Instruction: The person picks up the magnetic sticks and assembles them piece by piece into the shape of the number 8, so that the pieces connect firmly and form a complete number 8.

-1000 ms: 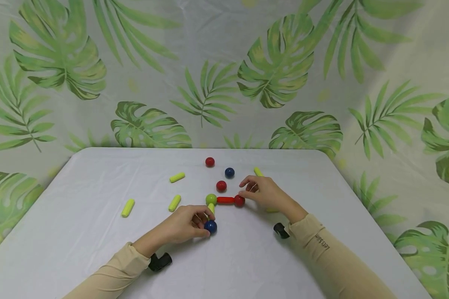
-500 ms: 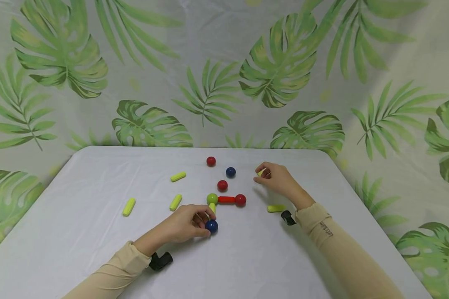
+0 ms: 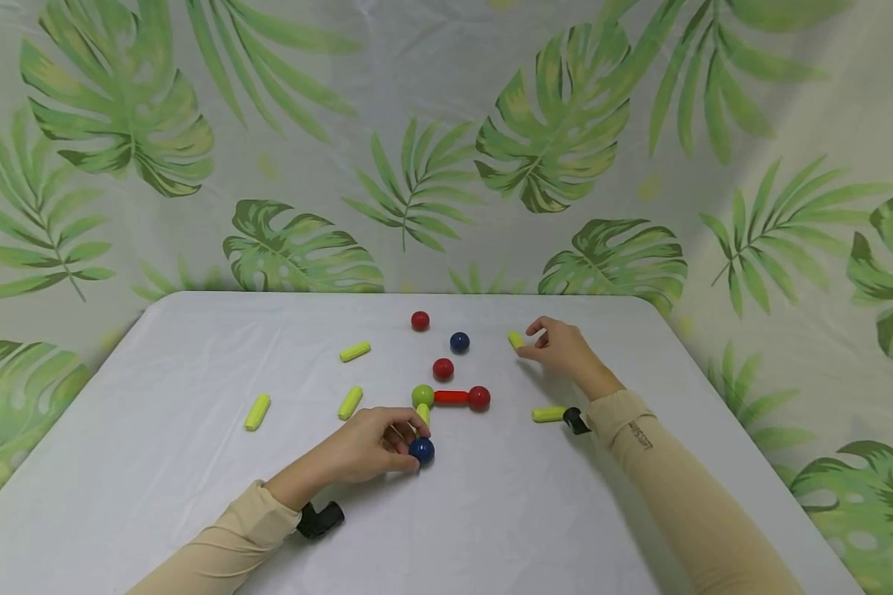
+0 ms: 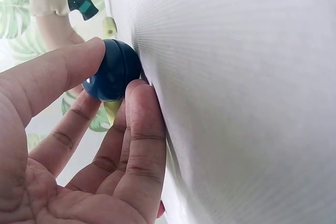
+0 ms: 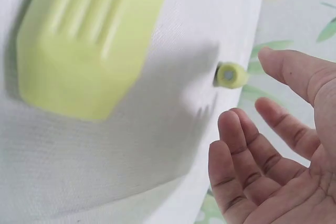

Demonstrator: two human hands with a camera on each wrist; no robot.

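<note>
My left hand (image 3: pixel 372 446) holds a blue ball (image 3: pixel 421 450) near the table's middle. In the left wrist view, the thumb presses on this blue ball (image 4: pixel 113 72) from one side and fingers lie around it. A short yellow-green stick (image 3: pixel 422 413) runs from the ball to a green ball (image 3: pixel 422 397). A red stick (image 3: pixel 451 397) links the green ball to a red ball (image 3: pixel 479 397). At the back right, my right hand (image 3: pixel 561 347) is beside a yellow-green stick (image 3: pixel 516 340), fingers spread and relaxed. The right wrist view shows a gap between that hand (image 5: pixel 278 135) and the stick's end (image 5: pixel 229 75).
Two loose red balls (image 3: pixel 442 368) and a blue ball (image 3: pixel 459 342) lie behind the joined pieces. Several yellow-green sticks are scattered leftward, one (image 3: pixel 256 411) farthest out. Another stick (image 3: pixel 549 414) lies below my right wrist. A leaf-print cloth (image 3: pixel 417 165) hangs behind the white table (image 3: pixel 491 512).
My right hand has left the red ball, moving back and right to the far yellow-green stick, then slightly right of it. The left hand stays on the blue ball.
</note>
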